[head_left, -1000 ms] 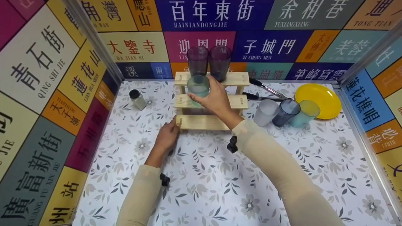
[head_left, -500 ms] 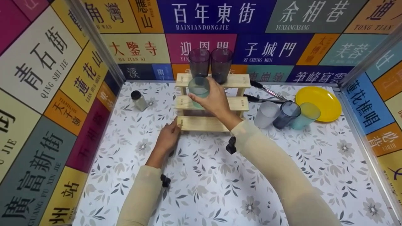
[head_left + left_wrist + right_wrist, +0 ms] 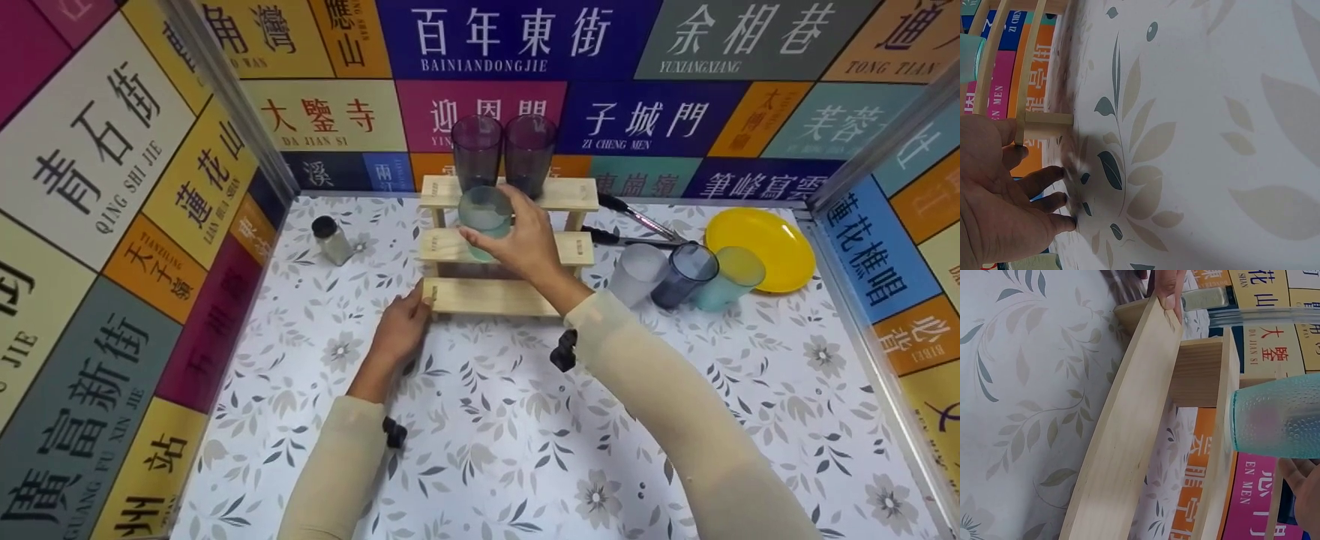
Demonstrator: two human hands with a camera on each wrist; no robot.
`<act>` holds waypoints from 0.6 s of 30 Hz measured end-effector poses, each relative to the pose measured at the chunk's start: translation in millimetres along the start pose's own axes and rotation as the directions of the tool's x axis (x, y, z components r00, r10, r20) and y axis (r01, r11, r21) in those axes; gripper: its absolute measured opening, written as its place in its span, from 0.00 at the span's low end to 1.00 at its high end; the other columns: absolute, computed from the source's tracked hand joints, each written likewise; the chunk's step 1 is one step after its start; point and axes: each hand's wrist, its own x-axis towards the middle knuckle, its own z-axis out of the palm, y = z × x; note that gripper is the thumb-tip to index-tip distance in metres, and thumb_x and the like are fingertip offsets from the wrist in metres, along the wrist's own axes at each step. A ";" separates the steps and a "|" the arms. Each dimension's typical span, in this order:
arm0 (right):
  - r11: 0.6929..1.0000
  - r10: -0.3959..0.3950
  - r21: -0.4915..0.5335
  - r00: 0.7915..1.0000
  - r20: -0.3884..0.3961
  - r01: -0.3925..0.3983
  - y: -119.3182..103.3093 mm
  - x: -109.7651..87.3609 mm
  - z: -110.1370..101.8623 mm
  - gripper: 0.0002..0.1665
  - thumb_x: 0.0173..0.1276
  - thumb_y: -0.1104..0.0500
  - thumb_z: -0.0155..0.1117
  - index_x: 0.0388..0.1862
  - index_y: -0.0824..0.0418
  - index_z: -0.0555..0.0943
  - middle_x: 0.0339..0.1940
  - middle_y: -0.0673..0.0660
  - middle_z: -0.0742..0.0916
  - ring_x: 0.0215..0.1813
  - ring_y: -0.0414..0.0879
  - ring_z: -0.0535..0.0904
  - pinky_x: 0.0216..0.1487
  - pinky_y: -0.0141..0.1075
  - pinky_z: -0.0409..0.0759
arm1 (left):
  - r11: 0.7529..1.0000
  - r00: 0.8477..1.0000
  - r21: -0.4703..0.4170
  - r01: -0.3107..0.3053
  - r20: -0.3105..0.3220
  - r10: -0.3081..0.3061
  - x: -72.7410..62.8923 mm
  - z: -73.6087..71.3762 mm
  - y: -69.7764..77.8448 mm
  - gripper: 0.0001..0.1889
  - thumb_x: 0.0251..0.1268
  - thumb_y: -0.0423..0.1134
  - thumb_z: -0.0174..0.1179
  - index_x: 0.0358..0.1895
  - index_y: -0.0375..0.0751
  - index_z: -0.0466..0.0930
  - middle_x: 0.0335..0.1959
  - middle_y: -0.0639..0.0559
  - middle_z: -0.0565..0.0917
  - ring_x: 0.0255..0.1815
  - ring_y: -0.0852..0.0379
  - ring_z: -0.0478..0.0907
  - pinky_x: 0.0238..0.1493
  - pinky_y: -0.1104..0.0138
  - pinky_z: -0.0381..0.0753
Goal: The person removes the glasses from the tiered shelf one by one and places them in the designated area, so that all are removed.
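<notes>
A three-step wooden rack (image 3: 487, 296) stands near the back wall. With thumb and fingers, my left hand (image 3: 401, 330) grips the left end of its lowest step; the left wrist view shows the thumb and index finger pinching the plank (image 3: 1047, 119), the other fingers spread. My right hand (image 3: 529, 240) holds a translucent teal cup (image 3: 484, 214) upright at the middle step, fingers curved round its right side. In the right wrist view the base of the teal cup (image 3: 1269, 419) is at the middle step's edge. Two purple cups (image 3: 476, 146) stand on the top step.
Right of the rack stand a frosted white cup (image 3: 636, 274), a dark blue cup (image 3: 682, 276) and another teal cup (image 3: 727, 281). Behind them are a yellow plate (image 3: 780, 255) and black-handled tongs (image 3: 645, 217). A black-capped bottle (image 3: 331, 241) is at left. Printed panels wall the table.
My right hand has shifted slightly right along the middle step with the teal cup. My left hand keeps its grip on the rack's lowest step.
</notes>
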 end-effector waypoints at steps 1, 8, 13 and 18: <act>1.000 0.001 0.004 1.000 0.002 -0.001 0.9 -0.6 -1.6 0.55 0.58 0.35 0.89 0.77 0.62 0.79 0.69 0.63 0.89 0.67 0.59 0.87 0.67 0.54 0.87 | 1.000 1.000 0.004 0.002 0.001 -0.002 0.2 0.3 -0.6 0.34 0.91 0.61 0.45 0.89 0.51 0.63 0.79 0.43 0.79 0.84 0.35 0.71 0.89 0.44 0.64; 0.999 -0.003 0.032 1.000 -0.013 0.004 6.0 -4.2 -14.0 0.53 0.59 0.36 0.89 0.75 0.61 0.81 0.67 0.62 0.90 0.64 0.58 0.87 0.64 0.54 0.87 | 1.000 1.000 -0.003 -0.001 0.005 0.001 1.0 0.6 -2.0 0.33 0.91 0.59 0.47 0.88 0.50 0.64 0.80 0.44 0.79 0.83 0.35 0.72 0.90 0.45 0.63; 0.998 -0.004 0.058 0.999 -0.033 0.006 10.4 -6.9 -24.6 0.52 0.57 0.37 0.90 0.74 0.61 0.82 0.65 0.62 0.90 0.61 0.58 0.88 0.62 0.54 0.87 | 1.000 1.000 0.007 -0.007 0.004 0.007 0.9 0.6 -0.9 0.33 0.91 0.59 0.47 0.88 0.49 0.65 0.80 0.43 0.79 0.83 0.32 0.72 0.89 0.44 0.64; 0.997 0.003 0.081 0.999 -0.034 0.000 14.5 -10.8 -36.7 0.50 0.56 0.37 0.91 0.72 0.58 0.83 0.63 0.58 0.91 0.59 0.55 0.88 0.60 0.53 0.87 | 1.000 1.000 0.023 -0.014 -0.004 0.014 0.6 1.0 -2.0 0.33 0.91 0.60 0.47 0.88 0.50 0.65 0.80 0.44 0.79 0.83 0.32 0.72 0.88 0.43 0.65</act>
